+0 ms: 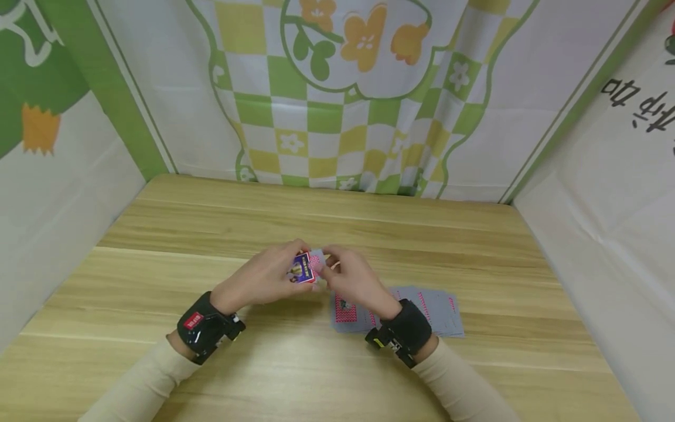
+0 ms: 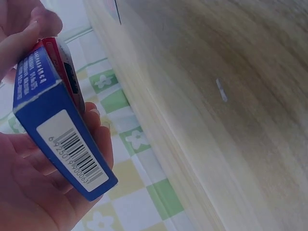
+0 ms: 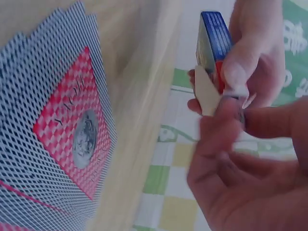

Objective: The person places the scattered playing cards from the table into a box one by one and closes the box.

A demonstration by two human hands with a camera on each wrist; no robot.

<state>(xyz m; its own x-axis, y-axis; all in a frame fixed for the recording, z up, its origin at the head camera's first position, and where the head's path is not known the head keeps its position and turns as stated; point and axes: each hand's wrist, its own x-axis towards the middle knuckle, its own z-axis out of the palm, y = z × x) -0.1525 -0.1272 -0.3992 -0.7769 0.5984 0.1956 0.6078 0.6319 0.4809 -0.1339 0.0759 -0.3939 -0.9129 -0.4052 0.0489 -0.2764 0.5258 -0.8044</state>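
My left hand (image 1: pixel 262 276) holds a blue playing-card box (image 1: pixel 302 269) above the table, thumb on one side and fingers on the other. In the left wrist view the box's end with its barcode label (image 2: pixel 74 153) faces the camera. Grey-and-pink-backed playing cards (image 1: pixel 318 258) stick out of the box's right end. There my right hand (image 1: pixel 358 280) pinches them between thumb and fingers; how many is hidden. A pale flap (image 3: pixel 206 91) stands out at the box's mouth in the right wrist view.
Overlapping playing cards (image 1: pixel 454 316) lie spread in a row, face down, below the right hand and wrist. The wooden table (image 1: pixel 263 375) meets a checkered curtain (image 1: pixel 327 117) behind and white cloth walls (image 1: pixel 606 246) at the sides.
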